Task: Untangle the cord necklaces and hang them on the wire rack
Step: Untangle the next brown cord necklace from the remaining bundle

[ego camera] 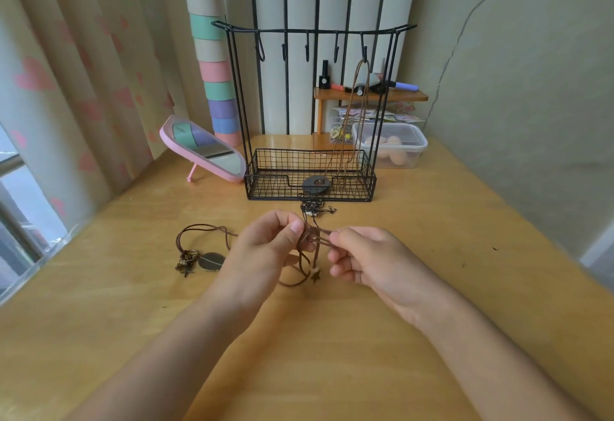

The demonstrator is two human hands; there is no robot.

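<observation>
Wooden table (432,271), disc pendant (316,185) in wire basket (275,161), fingers (295,228) pinching cord (319,233)

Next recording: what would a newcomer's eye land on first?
Mid-frame, the left hand and right hand pinch tangled brown cords above the table, a star charm dangling below. Behind stands the black wire rack, a hung necklace on its rightmost hook; a loose necklace lies at left.

Wire rack (310,31) stood at far side of table (332,354). Mirror (206,151) sat to its left, lidded box (392,144) behind its right corner. Hung necklace (357,88) dropped from rightmost hook into the basket. Tangle (315,237) was before the rack, between left hand (265,247) and right hand (368,257). Loose necklace (199,254) lay left of them.
</observation>
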